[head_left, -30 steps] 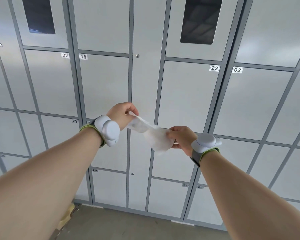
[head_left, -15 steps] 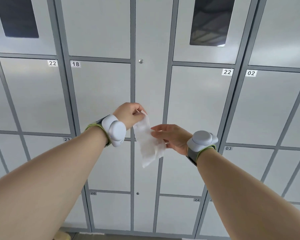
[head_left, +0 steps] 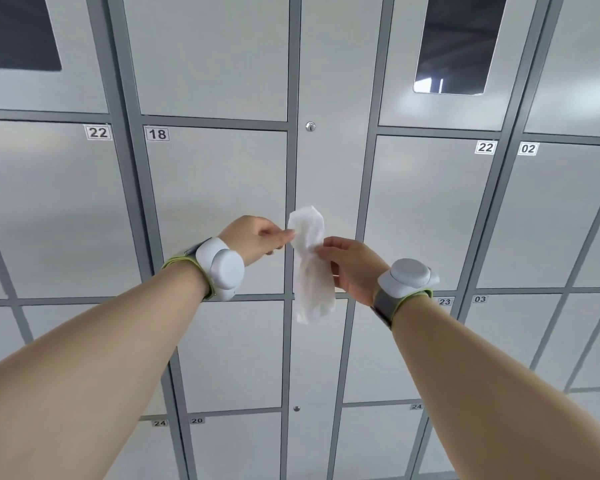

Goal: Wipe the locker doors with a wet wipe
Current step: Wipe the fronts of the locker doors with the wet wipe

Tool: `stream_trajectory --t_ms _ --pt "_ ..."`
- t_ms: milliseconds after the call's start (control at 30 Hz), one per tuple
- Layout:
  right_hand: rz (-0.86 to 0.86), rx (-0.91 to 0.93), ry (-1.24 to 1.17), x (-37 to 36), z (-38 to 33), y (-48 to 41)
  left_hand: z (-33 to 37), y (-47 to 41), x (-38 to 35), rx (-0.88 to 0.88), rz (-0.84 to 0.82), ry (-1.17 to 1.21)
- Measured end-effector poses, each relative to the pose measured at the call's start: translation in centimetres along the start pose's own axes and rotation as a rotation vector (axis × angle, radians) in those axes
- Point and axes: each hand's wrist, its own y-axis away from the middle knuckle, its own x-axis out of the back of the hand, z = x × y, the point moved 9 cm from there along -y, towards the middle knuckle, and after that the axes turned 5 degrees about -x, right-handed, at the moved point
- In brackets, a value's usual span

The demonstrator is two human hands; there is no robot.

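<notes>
Wipe [head_left: 309, 261] pinched by fingers of left hand [head_left: 253, 239] & right hand [head_left: 352, 268], prob. refolding it pre-wiping locker doors [head_left: 219, 209].

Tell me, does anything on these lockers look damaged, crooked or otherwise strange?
No damage or mess shows. One oddity: the number 22 appears twice, on a label at the left and on another label at the right. The wipe hangs crumpled between the left hand and right hand, not touching any door.
</notes>
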Motion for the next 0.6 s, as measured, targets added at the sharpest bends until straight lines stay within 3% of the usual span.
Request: stream_trajectory --t_ms 333,600 --pt "-0.060 -0.020 -0.030 -3.8 -0.1 -3.3 -3.5 -1.0 1.1 0.010 -0.047 0.122" --pt "-0.122 -0.027 -0.038 -5.7 0.2 -7.1 -5.6 -2.6 2.8 0.039 -0.021 -0.013"
